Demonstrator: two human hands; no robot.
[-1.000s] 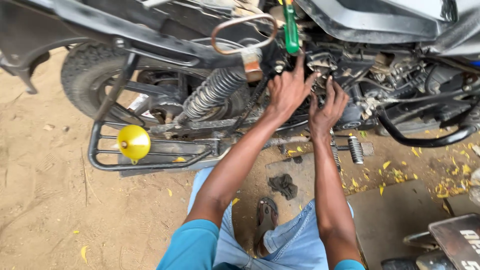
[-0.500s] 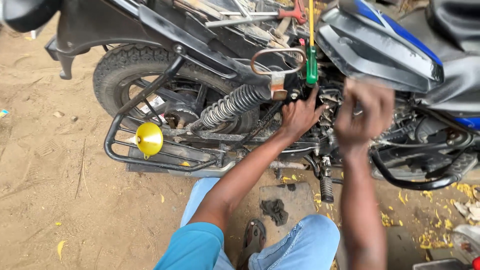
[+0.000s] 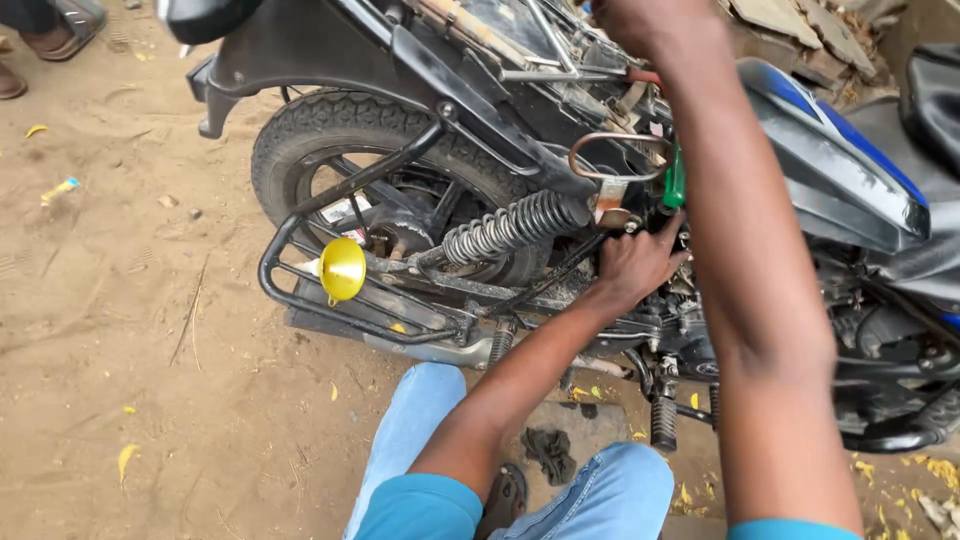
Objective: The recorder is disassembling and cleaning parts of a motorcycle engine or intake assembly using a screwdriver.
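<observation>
Two bare hands work at the black motorcycle frame (image 3: 470, 95) under its removed seat. My left hand (image 3: 635, 265) rests on the grimy engine area below the frame, fingers loosely curled and pressed against the parts there, thumb raised toward the green-handled screwdriver (image 3: 676, 180) that stands upright just above it. I see my right hand (image 3: 630, 18) raised to the top edge of the view, largely cut off; I cannot tell whether it is spread or closed. Beside the left hand lie the coiled black rear shock spring (image 3: 510, 228) and a bent copper-coloured metal loop (image 3: 612, 160). A yellow plastic funnel (image 3: 342, 268) hangs on the black tubular side guard (image 3: 300, 300), well apart from both hands.
</observation>
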